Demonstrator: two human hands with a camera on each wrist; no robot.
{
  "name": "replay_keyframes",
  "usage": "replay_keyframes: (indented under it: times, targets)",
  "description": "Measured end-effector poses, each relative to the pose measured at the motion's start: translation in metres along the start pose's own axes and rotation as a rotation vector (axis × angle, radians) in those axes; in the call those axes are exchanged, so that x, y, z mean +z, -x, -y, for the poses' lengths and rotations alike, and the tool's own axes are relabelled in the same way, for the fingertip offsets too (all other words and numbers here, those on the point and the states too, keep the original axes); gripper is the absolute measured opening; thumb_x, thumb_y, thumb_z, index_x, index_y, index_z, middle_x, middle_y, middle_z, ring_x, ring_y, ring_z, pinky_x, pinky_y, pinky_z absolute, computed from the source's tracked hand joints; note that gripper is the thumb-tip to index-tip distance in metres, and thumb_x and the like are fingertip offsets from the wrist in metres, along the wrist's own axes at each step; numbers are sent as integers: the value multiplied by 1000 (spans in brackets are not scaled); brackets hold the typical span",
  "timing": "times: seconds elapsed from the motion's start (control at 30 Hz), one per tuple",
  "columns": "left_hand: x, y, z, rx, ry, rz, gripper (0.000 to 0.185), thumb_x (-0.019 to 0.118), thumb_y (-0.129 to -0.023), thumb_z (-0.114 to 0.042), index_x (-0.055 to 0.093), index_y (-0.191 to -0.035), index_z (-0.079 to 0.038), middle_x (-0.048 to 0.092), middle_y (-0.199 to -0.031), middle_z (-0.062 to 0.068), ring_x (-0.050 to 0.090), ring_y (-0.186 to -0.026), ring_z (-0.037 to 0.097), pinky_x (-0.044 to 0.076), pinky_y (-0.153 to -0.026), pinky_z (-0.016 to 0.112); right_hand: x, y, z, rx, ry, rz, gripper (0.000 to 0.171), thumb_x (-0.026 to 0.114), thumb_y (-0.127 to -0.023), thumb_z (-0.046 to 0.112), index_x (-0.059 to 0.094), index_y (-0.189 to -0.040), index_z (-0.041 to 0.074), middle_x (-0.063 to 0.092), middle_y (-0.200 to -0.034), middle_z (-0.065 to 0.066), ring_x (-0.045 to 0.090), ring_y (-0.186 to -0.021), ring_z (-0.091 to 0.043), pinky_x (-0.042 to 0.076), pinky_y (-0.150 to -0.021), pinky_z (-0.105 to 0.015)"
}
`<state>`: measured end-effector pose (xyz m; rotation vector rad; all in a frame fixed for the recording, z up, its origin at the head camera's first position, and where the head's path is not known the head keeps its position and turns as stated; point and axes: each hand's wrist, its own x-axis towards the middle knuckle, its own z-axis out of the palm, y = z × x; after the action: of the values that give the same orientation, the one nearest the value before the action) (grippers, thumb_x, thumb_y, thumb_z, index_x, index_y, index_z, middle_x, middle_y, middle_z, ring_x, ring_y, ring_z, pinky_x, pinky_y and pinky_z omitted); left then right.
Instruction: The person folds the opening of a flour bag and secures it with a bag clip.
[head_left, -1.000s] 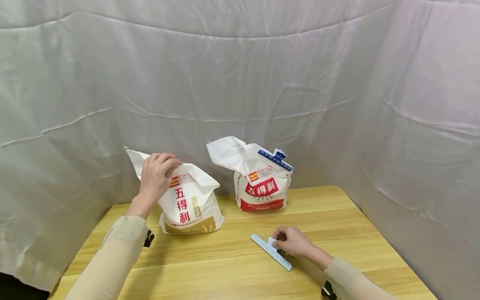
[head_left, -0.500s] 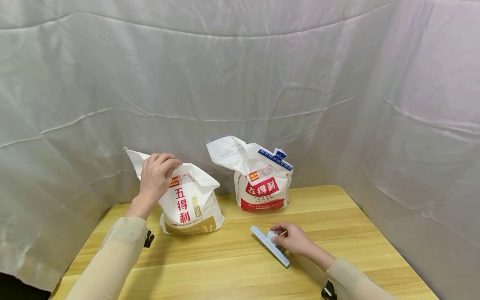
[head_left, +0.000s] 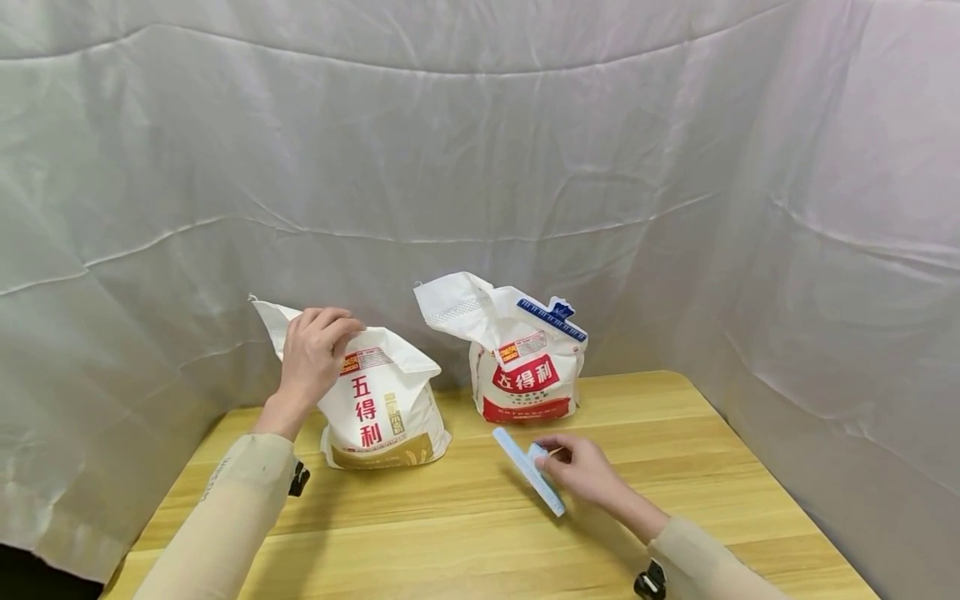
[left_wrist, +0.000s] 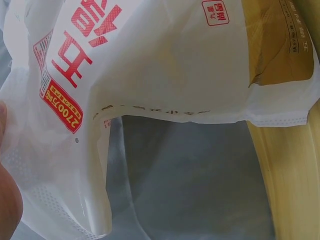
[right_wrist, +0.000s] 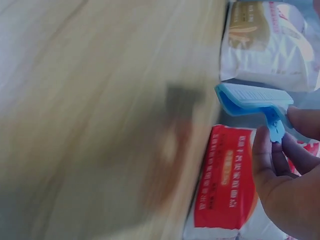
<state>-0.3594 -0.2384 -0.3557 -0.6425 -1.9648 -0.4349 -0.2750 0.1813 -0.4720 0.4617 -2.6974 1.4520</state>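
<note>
Where white cloth drapes behind, wooden table, two bags.

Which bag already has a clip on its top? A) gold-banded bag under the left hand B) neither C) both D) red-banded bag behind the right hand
D: the dark blue clip sits on the folded top of the red-banded bag; the gold-banded bag has none, only the left hand gripping its top.
</note>
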Motion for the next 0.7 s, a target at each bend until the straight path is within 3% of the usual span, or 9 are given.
replay_keyframes:
  times: [0.37, 0.7]
  targets:
    - [0, 1, 1, -3, -1, 4, 16, 75, -88, 8, 79, -94, -6, 74, -101, 14, 60, -97, 39, 45, -89, 57, 5, -8, 30, -73, -45, -131, 27, 77, -92, 6, 74, -119, 4, 75, -112, -8, 67, -88, -14, 57, -78, -26]
    - [0, 1, 1, 5, -2, -4, 17, 75, -88, 9, 79, -94, -6, 74, -101, 14, 60, -97, 39, 45, -89, 57, 6, -19, 54, -120, -90, -166, 29, 77, -93, 5, 74, -121, 6, 74, -110, -7, 68, -94, -18, 58, -81, -26]
